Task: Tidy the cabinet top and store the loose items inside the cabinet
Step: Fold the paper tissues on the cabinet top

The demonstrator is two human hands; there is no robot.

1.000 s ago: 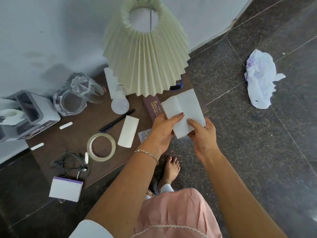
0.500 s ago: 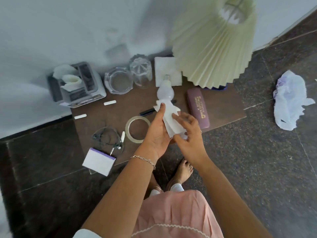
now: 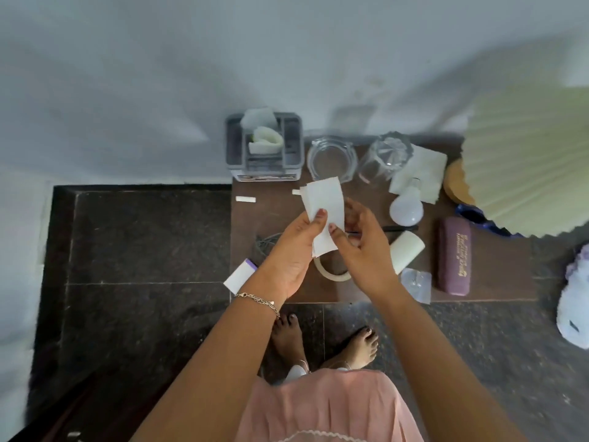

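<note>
1. Grey organiser box [image 3: 232, 148] sits at the back left of the cabinet top [image 3: 497, 282], against the wall. White crumpled stuff [image 3: 264, 137] fills its middle compartment; too blurred to say what it is.
2. Glass bowl [image 3: 331, 157] is just right of the box. It is see-through, and the brown top shows through it.
3. Faceted glass tumbler [image 3: 385, 156] is beside the bowl on the right. Can't tell if it is upright or tipped.
4. Folded white paper [image 3: 322, 199] is held up over the middle of the top, above the tape ring [image 3: 331, 272].
5. Paper's long axis runs near-to-far with a slight lean to the left. Far end points at the bowl and wall, near end points back at the person.
6. Left hand [image 3: 293, 250] pinches the paper's left edge, thumb on the front face.
7. Right hand [image 3: 360, 250] pinches the right edge lower down, thumb in front and fingers curled behind.
8. Loose items to the right: light bulb [image 3: 406, 207] on a white napkin [image 3: 424, 169], black pen [image 3: 395, 229], curled white sheet [image 3: 406, 252], clear packet [image 3: 416, 283].
9. Purple case [image 3: 454, 255] has its long axis near-to-far too.
10. Left side: cable [image 3: 266, 242], small white stick [image 3: 246, 199], white box [image 3: 240, 275] overhanging the front edge.
11. Pleated lampshade [image 3: 526, 161] covers the back right corner.
</note>
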